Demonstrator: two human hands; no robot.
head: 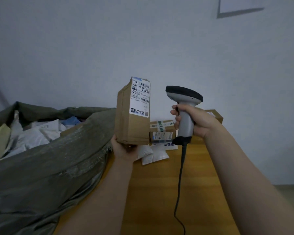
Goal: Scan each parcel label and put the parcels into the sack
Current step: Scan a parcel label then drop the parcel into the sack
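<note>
My left hand [124,150] grips the bottom of a tall cardboard parcel [126,122], held upright above the table with its white label [140,99] turned toward the right. My right hand [193,121] grips the handle of a grey barcode scanner [185,102], whose dark head sits level with the label, a short gap to its right. A black cable hangs from the scanner down to the table. The green sack [49,158] lies open at the left, holding several white and pale parcels [36,133].
On the wooden table [159,192] behind my hands lie a taped cardboard box [161,131], white plastic mailers [154,153] and another brown box [214,116] at the far right. A pale wall stands close behind. The sack overlaps the table's left side.
</note>
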